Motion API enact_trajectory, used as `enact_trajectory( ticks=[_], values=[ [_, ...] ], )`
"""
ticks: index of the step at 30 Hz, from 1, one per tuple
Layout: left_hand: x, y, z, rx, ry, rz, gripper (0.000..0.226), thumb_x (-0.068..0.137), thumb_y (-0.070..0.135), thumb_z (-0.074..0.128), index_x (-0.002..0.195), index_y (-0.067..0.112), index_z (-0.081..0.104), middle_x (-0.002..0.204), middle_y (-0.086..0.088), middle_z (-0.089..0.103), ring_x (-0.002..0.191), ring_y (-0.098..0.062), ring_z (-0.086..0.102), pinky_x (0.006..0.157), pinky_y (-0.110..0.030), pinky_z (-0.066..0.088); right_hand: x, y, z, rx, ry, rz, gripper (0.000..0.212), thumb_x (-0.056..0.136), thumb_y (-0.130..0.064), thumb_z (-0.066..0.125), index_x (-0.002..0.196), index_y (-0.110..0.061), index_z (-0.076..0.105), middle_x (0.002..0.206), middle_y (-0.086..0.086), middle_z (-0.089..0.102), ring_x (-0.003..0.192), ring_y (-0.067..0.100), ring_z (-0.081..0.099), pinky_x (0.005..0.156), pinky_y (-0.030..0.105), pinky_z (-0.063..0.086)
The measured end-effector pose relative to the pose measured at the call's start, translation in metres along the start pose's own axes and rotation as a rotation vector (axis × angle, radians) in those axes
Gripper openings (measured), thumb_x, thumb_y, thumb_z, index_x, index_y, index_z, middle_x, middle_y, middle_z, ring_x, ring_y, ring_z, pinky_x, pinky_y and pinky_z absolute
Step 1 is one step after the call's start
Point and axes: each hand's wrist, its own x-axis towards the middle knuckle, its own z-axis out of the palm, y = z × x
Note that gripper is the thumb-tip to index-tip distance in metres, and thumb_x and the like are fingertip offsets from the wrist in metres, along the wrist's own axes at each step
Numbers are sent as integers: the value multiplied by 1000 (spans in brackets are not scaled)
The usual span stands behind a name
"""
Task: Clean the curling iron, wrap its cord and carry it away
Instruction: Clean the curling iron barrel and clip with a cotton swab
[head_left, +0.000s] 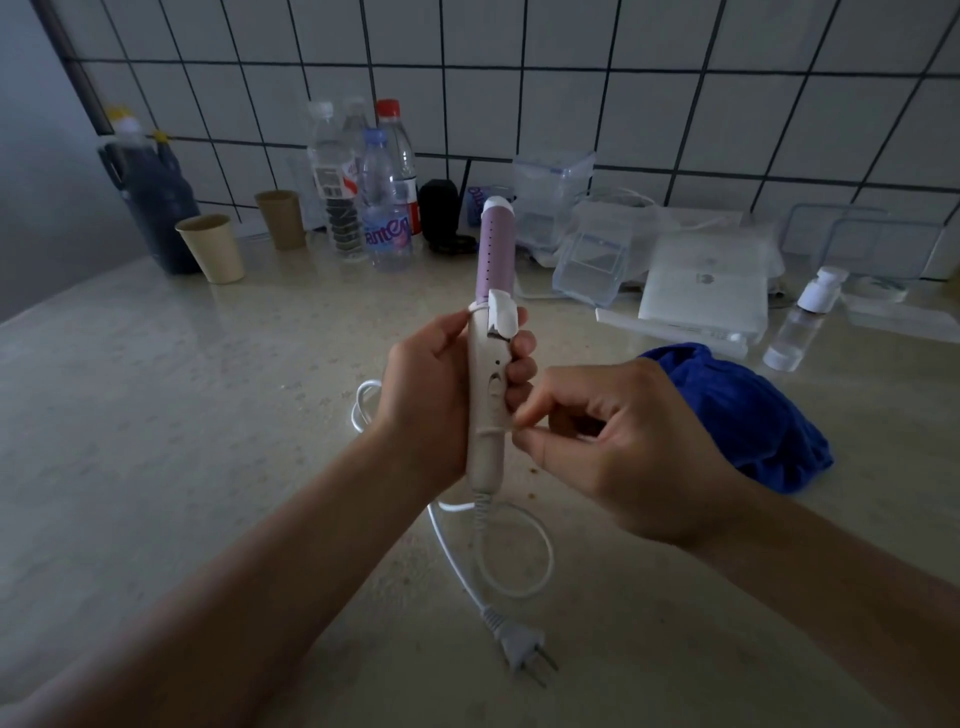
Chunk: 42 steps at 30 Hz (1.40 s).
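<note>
While the curling iron (491, 364) stands upright above the counter (208, 415), lilac barrel pointing up, the left hand (431, 395) grips its white handle with fingers curled round it. The right hand (623, 441) pinches something thin against the handle's side between thumb and forefinger; it looks like a turn of the cord (550, 551), though I cannot tell for certain. Most of the cord hangs from the handle's base and lies in loose loops on the counter, ending in the plug (519, 644). Wrapping seems to be the step in hand, barely begun. Next, the slack needs winding round the handle in even turns and the plug tucking in. A blue cloth (753, 426) lies just right of the hands; bottles (384, 208) and paper cups (213, 249) stand by the tiled wall.
</note>
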Motion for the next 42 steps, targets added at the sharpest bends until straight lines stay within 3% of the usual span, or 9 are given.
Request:
enact_trajectory(
  ticks=[3,7,12,20,24,28,34,38,42],
  values=[
    [1,0,1,-2,-5,3,33,104,31,37,114,4,54,84,-8,58,67,-15,52,65,-27,38,-3,-2,5,-16,-88,2,12,91,-13,78,84,-22,77,60,6,65,48,23,54,48,45,45],
    [2,-1,1,87,5,25,46,96,39,53,114,-1,66,85,-13,68,73,-20,63,73,-30,53,4,0,-5,-28,101,2,13,91,-9,79,84,-20,78,62,5,67,49,27,56,49,48,48],
    [2,-6,1,186,27,66,35,87,43,67,91,12,82,79,-6,73,70,-15,70,69,-27,59,8,0,-13,-46,232,-9,14,92,-6,77,85,-18,77,54,3,60,43,22,49,41,32,40],
    [0,-8,0,171,-32,-35,60,95,44,62,132,-2,59,101,-16,74,102,-26,72,93,-39,57,12,6,-24,-96,306,4,12,93,-5,73,83,-13,73,54,0,58,42,19,48,40,28,40],
    [0,-6,-1,131,-21,-55,49,94,43,63,115,-2,65,90,-15,72,83,-24,74,75,-36,61,9,2,-17,-64,220,-20,12,93,-11,72,82,-17,73,57,2,63,43,20,52,38,28,42],
    [-2,-7,1,188,-8,-57,52,91,46,65,116,0,68,93,-12,72,82,-22,74,64,-32,61,16,7,-31,-123,340,5,16,94,-4,73,81,-13,72,52,1,57,42,21,47,39,29,39],
    [-1,-5,3,188,-17,-21,42,93,42,62,109,4,64,78,-8,63,55,-13,59,49,-26,53,10,2,-20,-61,234,-16,15,92,-3,74,81,-13,74,52,-6,60,41,10,46,40,21,37],
    [-2,-6,2,203,-72,10,39,96,41,60,112,5,60,82,-6,62,53,-11,54,46,-24,46,15,7,-32,-97,331,14,16,92,-1,75,80,-11,72,51,3,57,41,20,45,40,32,39],
    [-2,-5,2,183,-93,24,37,93,39,61,110,6,56,81,-7,60,51,-11,50,45,-23,44,12,1,-23,-94,276,-36,17,92,-2,76,80,-13,73,52,1,57,42,16,46,40,23,37]
  ],
)
